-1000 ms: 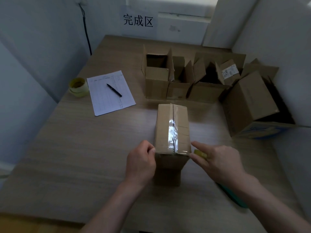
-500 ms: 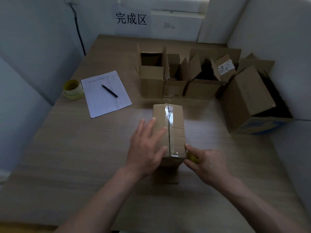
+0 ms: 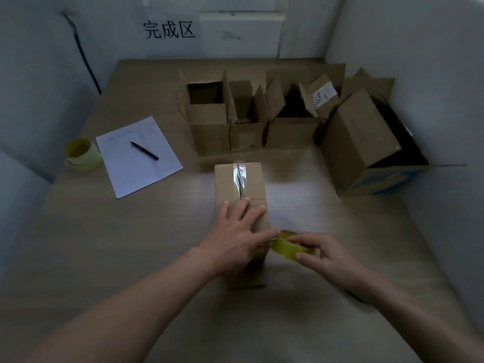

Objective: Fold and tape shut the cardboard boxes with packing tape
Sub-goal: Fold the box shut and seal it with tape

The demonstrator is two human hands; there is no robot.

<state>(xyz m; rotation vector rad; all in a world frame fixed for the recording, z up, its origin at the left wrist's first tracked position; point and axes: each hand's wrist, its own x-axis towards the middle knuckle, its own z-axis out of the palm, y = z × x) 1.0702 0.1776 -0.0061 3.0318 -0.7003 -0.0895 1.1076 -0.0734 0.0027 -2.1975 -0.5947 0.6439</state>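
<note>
Closed brown cardboard box (image 3: pixel 239 189) top seam taped; left hand (image 3: pixel 235 239) fingers spread flat on it, right hand (image 3: pixel 320 254) pinching yellowish tape roll (image 3: pixel 286 246) beside it; approx. four open boxes (image 3: pixel 262 119) behind it left.

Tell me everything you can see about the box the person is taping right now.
The cardboard box is plain brown, longer than wide, lying on the wooden table in front of a row of open boxes. Its top flaps are folded shut, and a glossy clear tape strip runs along the centre seam. The left hand lies flat on its near top, fingers spread. The right hand grips a yellowish tape roll at the near right corner.
</note>
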